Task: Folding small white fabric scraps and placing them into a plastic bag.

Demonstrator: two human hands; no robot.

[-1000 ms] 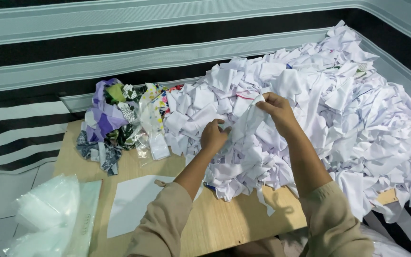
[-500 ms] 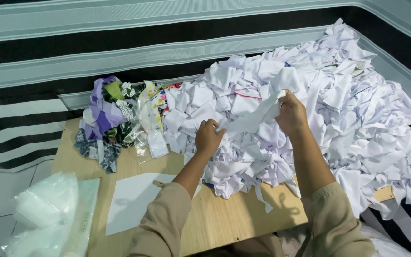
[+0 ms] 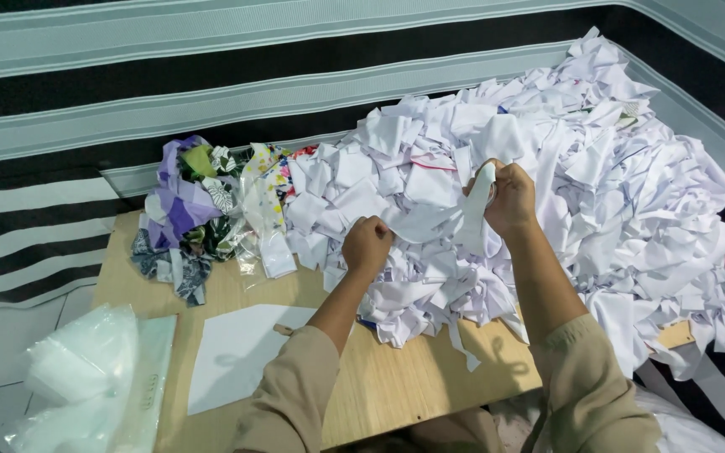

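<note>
A big heap of white fabric scraps (image 3: 597, 193) covers the right half of a low wooden table (image 3: 396, 386). My left hand (image 3: 367, 243) grips one end of a white strip of cloth (image 3: 438, 220) pulled up from the heap. My right hand (image 3: 507, 197) holds the strip's other end, raised above the pile. The strip stretches between the two hands. Both forearms wear tan sleeves.
A smaller pile of coloured and patterned scraps (image 3: 199, 210) lies at the table's left rear. A white sheet of paper (image 3: 241, 352) rests on the bare wood near me. Clear plastic bags (image 3: 86, 377) sit at the lower left. A black-and-white striped mat (image 3: 35, 218) surrounds the table.
My hands have drawn a white strip out of the heap and moved apart. The right hand rose and shifted right; the left hand came slightly toward me.
</note>
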